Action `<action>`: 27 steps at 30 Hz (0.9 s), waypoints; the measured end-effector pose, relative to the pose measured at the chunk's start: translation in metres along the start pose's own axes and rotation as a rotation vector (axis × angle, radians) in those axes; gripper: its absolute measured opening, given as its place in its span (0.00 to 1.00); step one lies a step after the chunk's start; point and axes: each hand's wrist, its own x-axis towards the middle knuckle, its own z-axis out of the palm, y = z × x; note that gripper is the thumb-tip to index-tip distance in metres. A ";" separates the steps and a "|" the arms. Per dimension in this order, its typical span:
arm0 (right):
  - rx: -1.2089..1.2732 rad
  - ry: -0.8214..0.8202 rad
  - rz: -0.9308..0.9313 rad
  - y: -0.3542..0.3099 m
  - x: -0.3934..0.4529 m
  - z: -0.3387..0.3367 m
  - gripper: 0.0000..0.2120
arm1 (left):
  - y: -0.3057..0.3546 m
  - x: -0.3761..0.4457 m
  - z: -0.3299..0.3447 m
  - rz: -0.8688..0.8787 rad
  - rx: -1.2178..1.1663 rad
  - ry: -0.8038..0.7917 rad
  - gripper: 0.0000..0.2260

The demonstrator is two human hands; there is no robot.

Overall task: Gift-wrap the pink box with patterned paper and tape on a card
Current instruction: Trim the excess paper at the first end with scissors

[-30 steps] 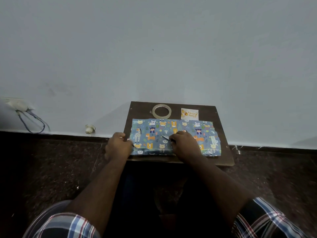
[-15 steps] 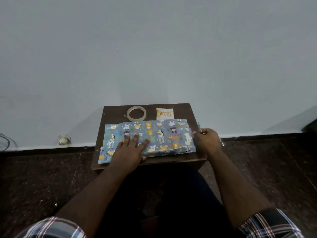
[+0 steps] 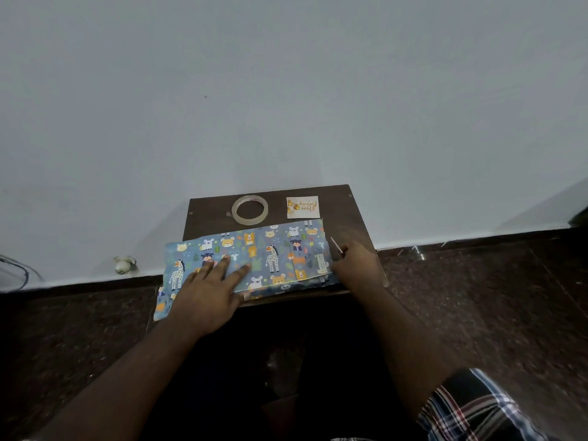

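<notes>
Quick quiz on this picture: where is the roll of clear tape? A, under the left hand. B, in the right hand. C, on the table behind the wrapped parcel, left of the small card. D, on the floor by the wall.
C: the roll of clear tape lies flat on the table behind the patterned paper, left of the small card; neither hand touches it.

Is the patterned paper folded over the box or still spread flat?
Folded: the patterned paper shows an overlapped edge along the front, under the left hand.

The patterned paper [image 3: 254, 256] hides the box; card [image 3: 302, 207] lettering is illegible.
</notes>
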 end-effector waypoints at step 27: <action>-0.291 -0.092 -0.412 -0.020 -0.016 0.040 0.14 | 0.038 0.036 -0.003 0.149 0.008 -0.061 0.41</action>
